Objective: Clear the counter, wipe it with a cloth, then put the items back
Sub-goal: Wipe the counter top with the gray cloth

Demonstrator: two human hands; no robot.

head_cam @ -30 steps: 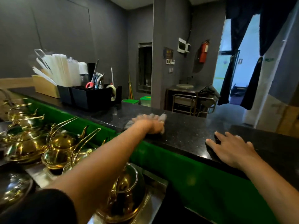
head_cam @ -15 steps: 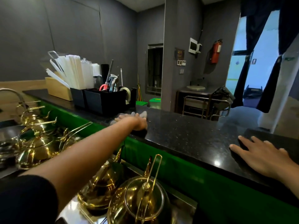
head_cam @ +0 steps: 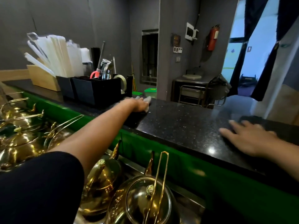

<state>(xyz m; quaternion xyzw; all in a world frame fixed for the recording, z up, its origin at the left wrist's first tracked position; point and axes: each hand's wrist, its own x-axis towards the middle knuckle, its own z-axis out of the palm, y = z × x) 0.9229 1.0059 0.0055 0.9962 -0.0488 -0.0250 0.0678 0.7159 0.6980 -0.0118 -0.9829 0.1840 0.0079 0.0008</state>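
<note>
A: Where is the cloth (head_cam: 146, 101) now?

B: Under the left hand (head_cam: 139, 104), far along the black stone bench (head_cam: 186, 126), close to its back edge and just beside the black organiser box (head_cam: 97, 89) with the scissors and tape. A second ago it was nearer the middle of the bench, so the wipe has travelled toward the left end.

A: And the grip?

B: The left hand lies over the cloth and presses it down; pale folds stick out past the fingers. How far the fingers curl round it I cannot tell, the hand is blurred. The right hand (head_cam: 249, 139) lies flat, fingers spread, holding nothing, on the bench near its front edge toward the right end, where it also was a second ago.

A: What does that mean for the job?

B: My guess is that the wiping step is under way and the open stretch is nearly covered. The organiser and the wooden holder (head_cam: 43, 78) of white sleeves stand on the left end, so that part is not cleared, and the cloth will meet the box
</note>
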